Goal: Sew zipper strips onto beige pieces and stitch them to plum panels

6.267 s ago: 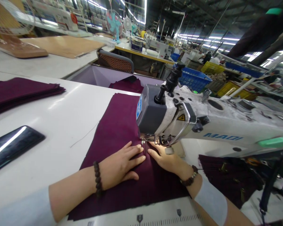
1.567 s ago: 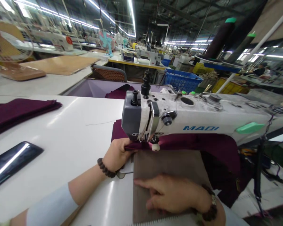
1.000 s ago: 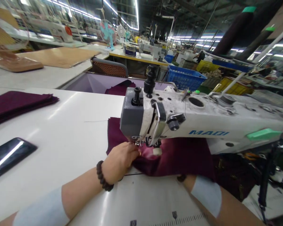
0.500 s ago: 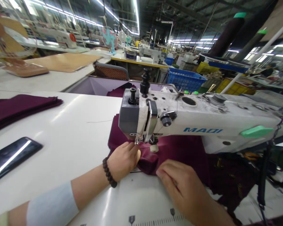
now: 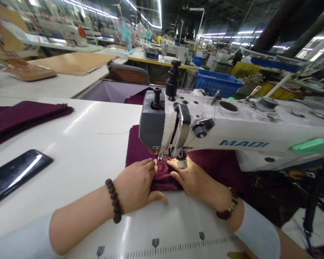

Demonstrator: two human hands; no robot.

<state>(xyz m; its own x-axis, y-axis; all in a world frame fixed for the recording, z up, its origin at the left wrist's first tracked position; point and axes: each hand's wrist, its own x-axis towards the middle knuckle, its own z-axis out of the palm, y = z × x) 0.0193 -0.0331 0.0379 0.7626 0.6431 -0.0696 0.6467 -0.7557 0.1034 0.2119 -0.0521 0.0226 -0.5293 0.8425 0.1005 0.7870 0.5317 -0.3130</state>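
Maroon fabric (image 5: pixel 166 181) lies flat under the head of a white and grey sewing machine (image 5: pixel 202 126). My left hand (image 5: pixel 137 183) rests on the cloth just left of the presser foot (image 5: pixel 160 157). Its fingers stretch forward and its thumb is spread toward me on the white bed. On the other side of the foot, my right hand (image 5: pixel 196 178) presses the cloth with extended fingers, its fingertips partly behind the machine's lower parts. Both hands lie on top of the fabric, with no edge visibly pinched.
A stack of maroon cloth (image 5: pixel 27 117) and a black phone (image 5: pixel 18 176) lie on the white table (image 5: pixel 94 154) at left. A ruler scale (image 5: pixel 167 248) runs along the near edge. Behind stand a chair (image 5: pixel 128 73), a blue crate (image 5: pixel 217 82) and an orange fan (image 5: pixel 16 50).
My right hand has moved forward and left, up beside the presser foot. My left thumb has spread away from the fingers. The fabric between my hands looks flatter, and the view has shifted slightly.
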